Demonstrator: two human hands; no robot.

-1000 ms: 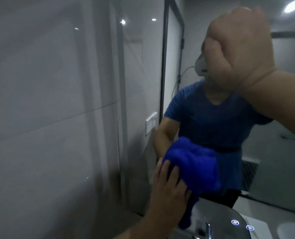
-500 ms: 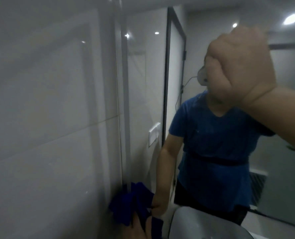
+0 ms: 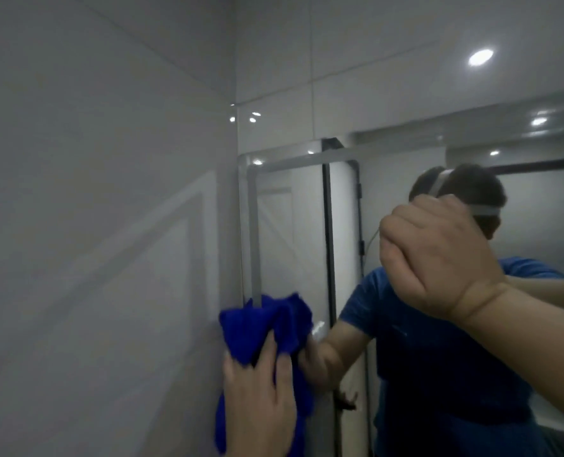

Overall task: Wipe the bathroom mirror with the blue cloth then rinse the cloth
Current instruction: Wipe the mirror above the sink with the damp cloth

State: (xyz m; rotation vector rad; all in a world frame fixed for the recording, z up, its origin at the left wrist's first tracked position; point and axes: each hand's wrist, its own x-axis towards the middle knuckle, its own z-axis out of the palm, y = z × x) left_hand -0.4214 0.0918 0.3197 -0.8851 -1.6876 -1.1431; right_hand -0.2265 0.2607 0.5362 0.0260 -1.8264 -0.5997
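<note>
Bare forearms lead to the left hand and right hand. Reflected in the mirror: a blue short-sleeved shirt, dark hair, a pale head strap (thin cable hanging from it).

Pale grey glossy tiles covered the left wall, meeting more tiles on the facing wall at a corner. A round light glowed at the upper right. Reflected behind, a black-framed door stood upright, and smaller light spots glinted near the corner.
</note>
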